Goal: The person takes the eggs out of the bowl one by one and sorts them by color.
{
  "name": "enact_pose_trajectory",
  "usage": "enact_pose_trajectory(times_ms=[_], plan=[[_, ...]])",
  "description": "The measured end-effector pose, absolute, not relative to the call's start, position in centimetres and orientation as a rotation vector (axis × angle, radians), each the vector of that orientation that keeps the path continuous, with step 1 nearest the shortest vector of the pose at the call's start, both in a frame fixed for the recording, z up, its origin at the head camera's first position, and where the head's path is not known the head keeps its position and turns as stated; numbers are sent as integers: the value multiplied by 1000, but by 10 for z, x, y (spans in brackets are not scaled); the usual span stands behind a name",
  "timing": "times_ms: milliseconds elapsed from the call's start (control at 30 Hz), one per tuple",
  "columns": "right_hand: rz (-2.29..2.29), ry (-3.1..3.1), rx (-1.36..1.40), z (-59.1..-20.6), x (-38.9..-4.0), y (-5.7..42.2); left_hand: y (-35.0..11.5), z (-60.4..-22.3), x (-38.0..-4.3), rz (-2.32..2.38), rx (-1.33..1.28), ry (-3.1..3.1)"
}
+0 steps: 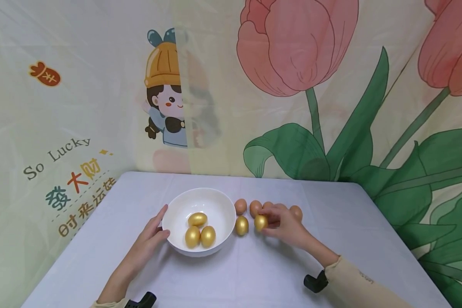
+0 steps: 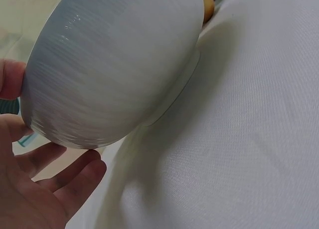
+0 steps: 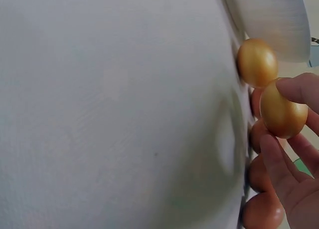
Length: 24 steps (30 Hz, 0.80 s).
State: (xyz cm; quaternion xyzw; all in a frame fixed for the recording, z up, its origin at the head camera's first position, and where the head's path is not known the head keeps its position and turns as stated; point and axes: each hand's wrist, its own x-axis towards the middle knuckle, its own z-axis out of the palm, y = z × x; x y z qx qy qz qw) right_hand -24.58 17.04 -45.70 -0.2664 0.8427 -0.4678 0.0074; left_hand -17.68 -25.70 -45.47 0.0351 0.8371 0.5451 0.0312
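Observation:
A white bowl [image 1: 223, 237] stands on the table with three golden eggs [image 1: 197, 219] inside it. My left hand [image 1: 148, 239] holds the bowl's left side, fingers and thumb at its rim and outer wall [image 2: 109, 74]. To the right of the bowl, my right hand [image 1: 286, 226] pinches a golden egg [image 3: 283, 109] between thumb and fingers. Another golden egg [image 1: 241, 226] lies between the bowl and that held egg. Behind them runs a row of brown eggs [image 1: 240, 206], partly hidden by my right hand.
A white cloth [image 1: 223, 282] covers the table. Its back edge meets a printed backdrop [image 1: 215, 158] with tulips and a cartoon figure. Dark devices [image 1: 315, 282] sit at both wrists.

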Motion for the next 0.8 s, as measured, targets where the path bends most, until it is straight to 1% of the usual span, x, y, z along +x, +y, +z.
enact_pose_trajectory(times_ms=[133,467,800], plan=[[-1439,2656,-827,-463,-245,171,-257,-455,-177,1674,111,2586],[-1410,2689,-943,-473,-246,164,-257,-455,-175,1664,118,2588],[-1401,2692,-899,-472,-246,160,-258,-453,-175,1659,112,2583]])
